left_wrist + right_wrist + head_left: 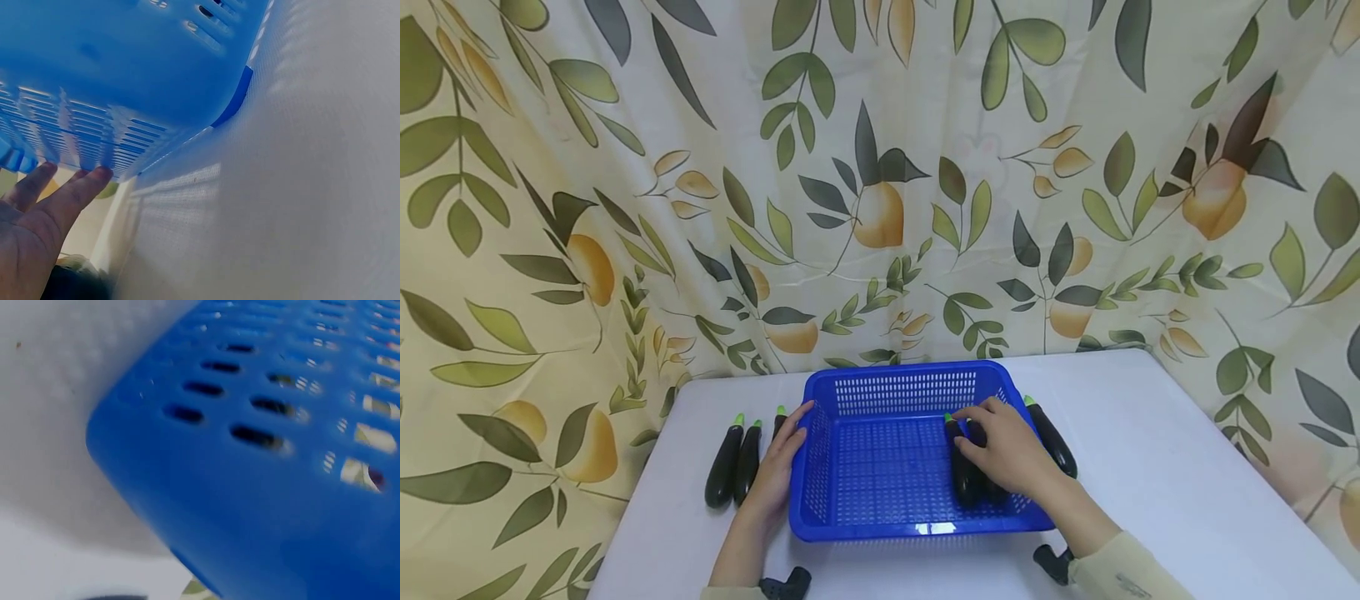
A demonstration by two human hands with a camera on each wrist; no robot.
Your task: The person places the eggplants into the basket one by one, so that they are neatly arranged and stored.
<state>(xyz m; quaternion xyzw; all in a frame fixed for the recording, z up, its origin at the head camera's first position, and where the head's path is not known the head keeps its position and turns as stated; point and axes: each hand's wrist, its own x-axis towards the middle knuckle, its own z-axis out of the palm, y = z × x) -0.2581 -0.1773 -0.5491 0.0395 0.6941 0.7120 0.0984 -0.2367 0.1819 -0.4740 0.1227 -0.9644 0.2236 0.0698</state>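
A blue plastic basket [880, 533] with slotted walls stands in the middle of the table. My left hand [778, 467] rests against its left side, and in the left wrist view its extended fingers [75, 194] touch the outer wall. Inside the basket, at the right, two dark eggplants lie side by side. The left one [962, 479] shows its green stem end. My right hand [1007, 450] reaches over the right wall and grips the other eggplant [976, 433], which it partly covers. The right wrist view shows only the basket's outside corner [206, 487], with the hand out of frame.
Left of the basket lie a large eggplant [725, 462], a slimmer one [748, 458] and another [779, 421] partly behind my left hand. One more eggplant [1052, 437] lies beyond the right wall. A leaf-patterned curtain [880, 208] hangs behind the white table [1150, 467].
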